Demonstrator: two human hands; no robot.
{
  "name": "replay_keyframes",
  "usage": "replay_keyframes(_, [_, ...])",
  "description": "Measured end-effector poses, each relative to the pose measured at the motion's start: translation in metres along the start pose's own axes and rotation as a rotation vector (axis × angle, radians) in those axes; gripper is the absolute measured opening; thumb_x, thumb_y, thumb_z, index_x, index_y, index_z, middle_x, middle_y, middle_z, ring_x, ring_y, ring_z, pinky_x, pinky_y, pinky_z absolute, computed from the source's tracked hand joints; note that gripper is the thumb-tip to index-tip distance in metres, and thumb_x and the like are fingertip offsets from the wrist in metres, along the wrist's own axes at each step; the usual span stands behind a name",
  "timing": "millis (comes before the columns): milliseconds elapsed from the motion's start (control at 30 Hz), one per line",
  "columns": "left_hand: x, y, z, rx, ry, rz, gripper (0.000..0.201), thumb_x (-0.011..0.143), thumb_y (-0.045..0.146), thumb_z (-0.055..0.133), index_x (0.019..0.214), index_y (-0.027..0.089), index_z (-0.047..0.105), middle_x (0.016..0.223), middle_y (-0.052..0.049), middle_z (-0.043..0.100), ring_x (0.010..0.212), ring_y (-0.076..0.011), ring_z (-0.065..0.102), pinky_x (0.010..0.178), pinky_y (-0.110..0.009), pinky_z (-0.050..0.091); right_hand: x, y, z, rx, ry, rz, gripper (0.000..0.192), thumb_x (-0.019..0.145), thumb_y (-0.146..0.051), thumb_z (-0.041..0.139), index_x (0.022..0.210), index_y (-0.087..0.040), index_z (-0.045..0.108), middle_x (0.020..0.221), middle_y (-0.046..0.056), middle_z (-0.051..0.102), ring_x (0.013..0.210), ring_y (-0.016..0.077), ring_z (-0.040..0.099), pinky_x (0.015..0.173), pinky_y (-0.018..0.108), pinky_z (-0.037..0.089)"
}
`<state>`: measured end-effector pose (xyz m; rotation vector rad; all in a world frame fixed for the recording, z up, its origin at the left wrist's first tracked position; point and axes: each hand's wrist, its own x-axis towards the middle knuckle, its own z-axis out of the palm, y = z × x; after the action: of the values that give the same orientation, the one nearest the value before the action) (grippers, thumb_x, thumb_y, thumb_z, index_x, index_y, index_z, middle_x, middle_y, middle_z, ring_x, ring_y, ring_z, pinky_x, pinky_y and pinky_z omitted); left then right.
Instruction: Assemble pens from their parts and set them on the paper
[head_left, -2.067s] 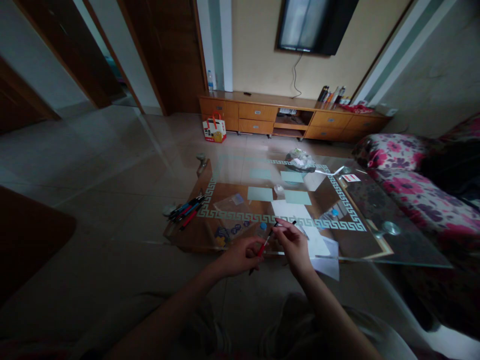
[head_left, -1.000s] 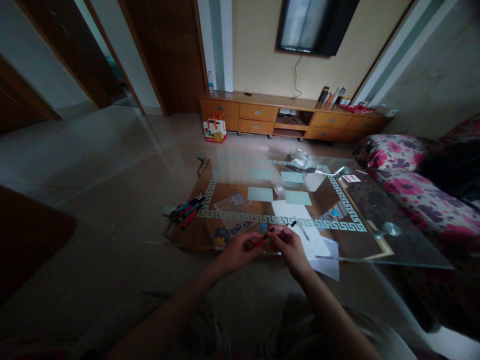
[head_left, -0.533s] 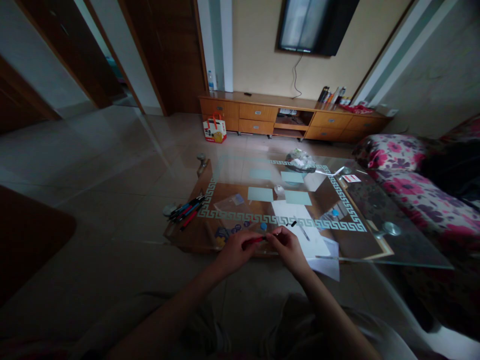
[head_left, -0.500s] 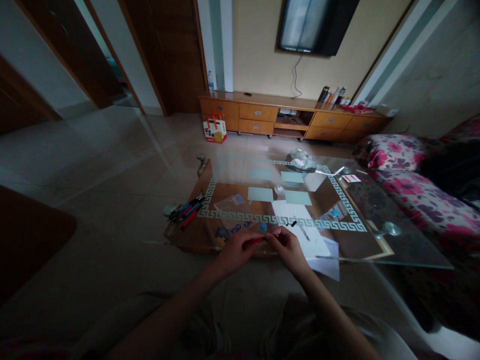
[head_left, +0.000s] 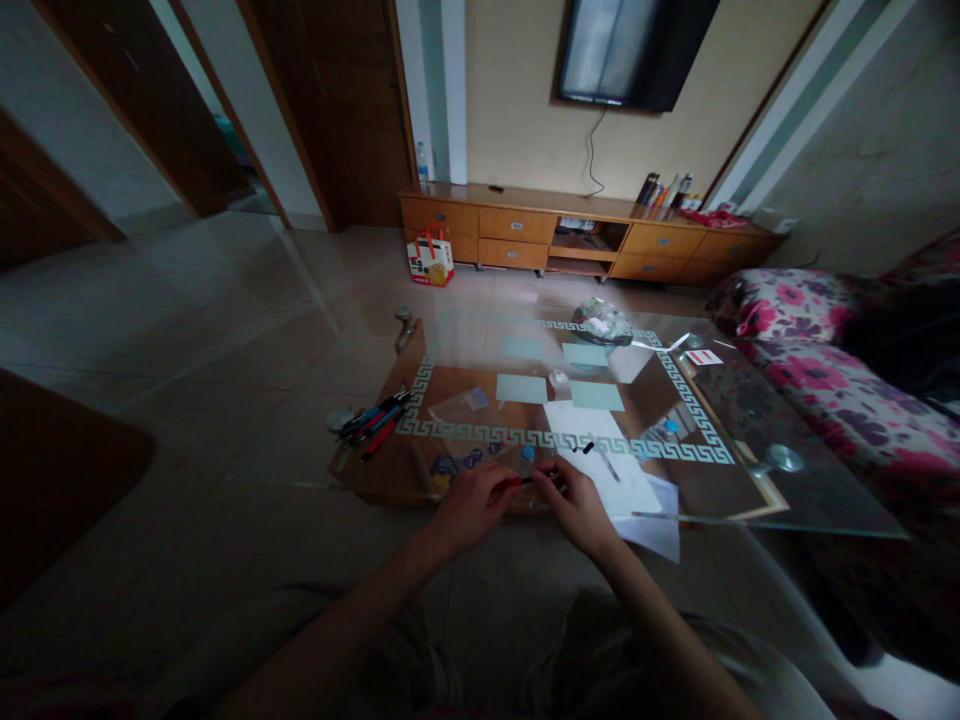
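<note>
Pen (red and black) is pinched by left hand and right hand at the table's near edge.

Slim, bare forearms with narrow wrists, and loose, creased trousers, greyish in deep shadow.

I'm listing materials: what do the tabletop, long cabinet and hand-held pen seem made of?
Tabletop: clear, glossy glass; floor shows through.
Long cabinet: likely wood or veneer, satin-looking, from its brown colour.
Pen: probably plastic, given its red and black colouring; finish indistinct.
</note>
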<state>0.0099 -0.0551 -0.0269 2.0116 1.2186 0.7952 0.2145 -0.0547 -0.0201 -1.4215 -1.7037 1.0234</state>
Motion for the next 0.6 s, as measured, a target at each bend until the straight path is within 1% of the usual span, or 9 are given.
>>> replay_keyframes(67, [-0.0004, -0.0011, -0.0002, 0.014, 0.009, -0.007, 0.019, 0.094, 0.028, 0.055, 0.103, 0.021, 0.071, 0.099, -0.005, 0.070, 0.090, -0.0183, 0.064, 0.078, -0.027, 0.047, -0.0003, -0.0012, -0.0009, -0.009, -0.012, 0.001, 0.019, 0.091, -0.039, 0.057, 0.096, -0.021, 0.061, 0.079, 0.001, 0.067, 0.068, 0.0163, 0.061, 0.059, 0.025, 0.044])
replay_keyframes(167, [-0.0012, -0.0010, -0.0012, 0.021, 0.013, 0.001, 0.019, 0.094, 0.026, 0.055, 0.105, 0.021, 0.071, 0.100, -0.005, 0.070, 0.092, -0.0186, 0.064, 0.081, -0.028, 0.047, -0.0005, -0.0031, -0.0022, -0.077, 0.000, -0.060, 0.016, 0.091, -0.036, 0.056, 0.089, -0.021, 0.061, 0.077, 0.001, 0.064, 0.068, 0.0166, 0.060, 0.061, 0.026, 0.044])
replay_keyframes(267, [-0.0014, 0.0002, -0.0023, 0.012, 0.015, 0.021, 0.020, 0.094, 0.025, 0.055, 0.105, 0.022, 0.071, 0.099, -0.005, 0.069, 0.092, -0.0185, 0.064, 0.083, -0.029, 0.048, -0.0005, -0.0057, -0.0032, -0.133, 0.005, -0.134, 0.029, 0.095, -0.039, 0.052, 0.074, -0.021, 0.060, 0.077, 0.003, 0.061, 0.070, 0.0165, 0.058, 0.064, 0.027, 0.043])
replay_keyframes(367, [-0.0008, 0.0007, -0.0029, -0.009, 0.021, 0.028, 0.020, 0.094, 0.023, 0.055, 0.104, 0.022, 0.071, 0.098, -0.005, 0.068, 0.092, -0.0182, 0.064, 0.084, -0.029, 0.048, -0.0007, -0.0060, -0.0026, -0.141, -0.014, -0.149, 0.040, 0.098, -0.042, 0.048, 0.065, -0.021, 0.057, 0.073, 0.003, 0.059, 0.068, 0.0164, 0.056, 0.064, 0.028, 0.042])
replay_keyframes(433, [-0.0005, 0.0002, -0.0028, -0.009, 0.029, 0.019, 0.020, 0.093, 0.022, 0.055, 0.104, 0.021, 0.071, 0.098, -0.006, 0.067, 0.091, -0.0183, 0.064, 0.083, -0.030, 0.048, -0.0011, -0.0040, -0.0012, -0.108, -0.022, -0.121, 0.036, 0.098, -0.044, 0.049, 0.071, -0.021, 0.060, 0.073, 0.002, 0.060, 0.067, 0.0165, 0.056, 0.063, 0.028, 0.042])
replay_keyframes(500, [-0.0004, -0.0006, -0.0025, -0.002, 0.038, 0.008, 0.020, 0.092, 0.020, 0.055, 0.104, 0.021, 0.071, 0.098, -0.006, 0.067, 0.091, -0.0184, 0.063, 0.083, -0.030, 0.048, -0.0015, -0.0013, 0.0003, -0.057, -0.017, -0.068, 0.024, 0.094, -0.042, 0.054, 0.084, -0.022, 0.062, 0.075, 0.001, 0.062, 0.066, 0.0166, 0.057, 0.060, 0.027, 0.042])
replay_keyframes(567, [-0.0003, -0.0009, -0.0023, 0.004, 0.042, -0.001, 0.020, 0.092, 0.020, 0.055, 0.103, 0.021, 0.071, 0.098, -0.006, 0.066, 0.091, -0.0184, 0.063, 0.083, -0.030, 0.048, -0.0019, 0.0005, 0.0012, -0.034, -0.006, -0.041, 0.016, 0.090, -0.038, 0.060, 0.093, -0.022, 0.061, 0.076, 0.000, 0.063, 0.066, 0.0165, 0.057, 0.059, 0.026, 0.042])
replay_keyframes(600, [-0.0004, -0.0008, -0.0023, 0.006, 0.044, -0.003, 0.019, 0.092, 0.020, 0.056, 0.103, 0.022, 0.071, 0.098, -0.005, 0.066, 0.091, -0.0185, 0.063, 0.083, -0.030, 0.048, -0.0019, 0.0006, 0.0012, -0.040, -0.002, -0.046, 0.014, 0.089, -0.035, 0.061, 0.094, -0.022, 0.060, 0.077, 0.000, 0.063, 0.066, 0.0165, 0.057, 0.060, 0.027, 0.042])
